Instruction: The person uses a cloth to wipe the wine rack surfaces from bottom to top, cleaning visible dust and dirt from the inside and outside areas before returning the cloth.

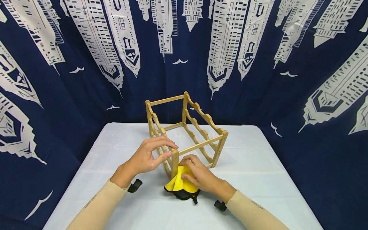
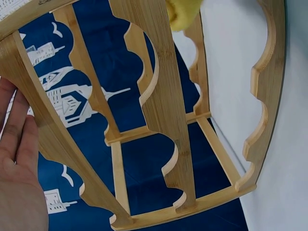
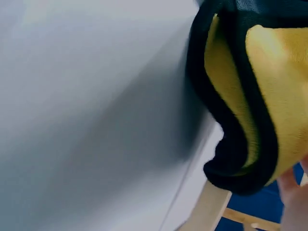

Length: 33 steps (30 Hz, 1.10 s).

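A wooden rack (image 1: 196, 149) with scalloped rails stands on the table. My left hand (image 1: 145, 156) is at the top of its near left corner post, fingers reaching over the top and thumb tip at the post's side. In the left wrist view, fairly straight fingers (image 2: 21, 127) lie along a scalloped rail (image 2: 53, 125). My right hand (image 1: 199, 174) holds a yellow cloth (image 1: 187, 182) with black edging low at the same post. Its folded, black-trimmed edge (image 3: 260, 115) fills the right side of the right wrist view. Part of the post is hidden behind the cloth.
The white-covered table (image 1: 244, 198) runs under the rack. Behind it and at both sides hangs a dark blue curtain (image 1: 172, 83) printed with white buildings and birds. Black wrist cameras (image 1: 135, 186) sit beside both wrists.
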Each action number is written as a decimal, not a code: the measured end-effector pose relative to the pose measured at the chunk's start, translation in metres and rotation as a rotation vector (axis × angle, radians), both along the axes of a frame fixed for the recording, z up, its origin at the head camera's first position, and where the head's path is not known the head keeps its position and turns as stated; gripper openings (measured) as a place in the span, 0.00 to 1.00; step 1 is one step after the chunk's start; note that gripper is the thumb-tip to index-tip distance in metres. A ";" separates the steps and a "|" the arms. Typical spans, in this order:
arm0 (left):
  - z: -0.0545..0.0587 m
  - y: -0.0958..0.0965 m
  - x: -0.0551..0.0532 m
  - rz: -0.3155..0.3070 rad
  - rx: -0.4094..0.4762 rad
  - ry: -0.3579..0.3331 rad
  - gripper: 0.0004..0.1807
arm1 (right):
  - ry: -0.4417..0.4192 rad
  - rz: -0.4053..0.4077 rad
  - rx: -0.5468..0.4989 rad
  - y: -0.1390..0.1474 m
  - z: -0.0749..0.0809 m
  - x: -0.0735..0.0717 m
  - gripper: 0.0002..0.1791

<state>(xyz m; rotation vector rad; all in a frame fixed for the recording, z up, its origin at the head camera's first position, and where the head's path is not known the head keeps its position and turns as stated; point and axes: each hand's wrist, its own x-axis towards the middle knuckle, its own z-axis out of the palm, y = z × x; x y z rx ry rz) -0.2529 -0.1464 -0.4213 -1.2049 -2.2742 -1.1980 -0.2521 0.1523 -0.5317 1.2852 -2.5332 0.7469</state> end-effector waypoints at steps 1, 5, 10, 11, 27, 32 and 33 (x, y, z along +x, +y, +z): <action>0.000 0.001 0.000 0.001 0.003 0.006 0.16 | 0.021 0.016 0.036 0.000 0.001 0.001 0.31; -0.002 0.001 0.000 0.005 0.017 0.025 0.16 | 0.060 0.022 0.188 -0.006 0.002 0.005 0.36; -0.002 0.000 0.000 0.005 0.016 0.025 0.16 | 0.084 -0.052 0.259 -0.021 -0.003 0.007 0.28; -0.001 0.000 0.001 0.005 0.016 0.026 0.16 | 0.079 -0.066 0.247 -0.023 -0.004 0.006 0.26; 0.002 0.002 0.002 0.013 0.012 0.085 0.15 | 0.023 -0.035 -0.370 -0.020 0.020 0.010 0.19; 0.001 0.001 0.004 0.023 0.015 0.069 0.16 | -0.070 -0.115 -0.589 -0.024 0.044 0.015 0.17; 0.001 0.001 0.004 0.025 0.016 0.065 0.16 | -0.101 -0.130 -0.613 -0.025 0.046 0.017 0.17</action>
